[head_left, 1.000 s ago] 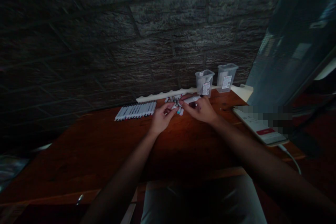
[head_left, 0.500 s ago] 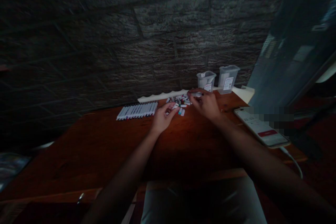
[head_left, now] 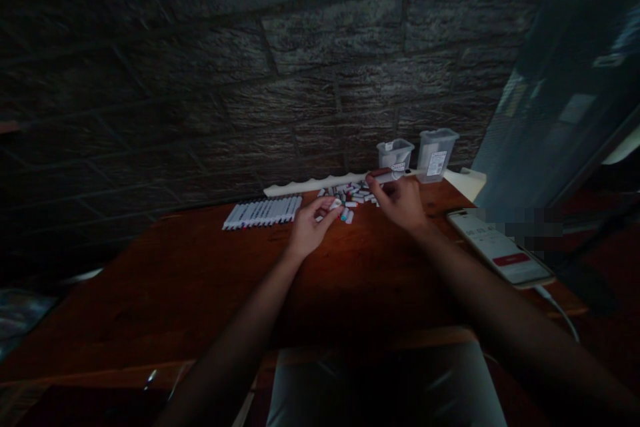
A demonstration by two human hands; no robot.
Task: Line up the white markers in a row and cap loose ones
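Between the fingertips of my left hand [head_left: 311,227] is a small white marker cap [head_left: 336,203]. My right hand [head_left: 404,203] is closed round a white marker [head_left: 387,177], held almost level above the table. Loose marker caps [head_left: 357,196] with coloured ends lie in a pile between and behind my hands. One cap with a teal end [head_left: 345,215] lies just right of my left fingertips. Left of that hand, a row of white markers [head_left: 263,212] lies side by side.
Two clear plastic containers [head_left: 438,155] with labels stand at the back right. A white wavy-edged strip [head_left: 310,184] runs along the stone wall [head_left: 300,93]. At the right of the wooden table [head_left: 200,293] lies a phone [head_left: 500,250] with a cable [head_left: 557,303] plugged in.
My right hand has moved slightly right with the marker, away from the pile of caps, and more of the marker shows. My left hand stays nearly in place with its cap.
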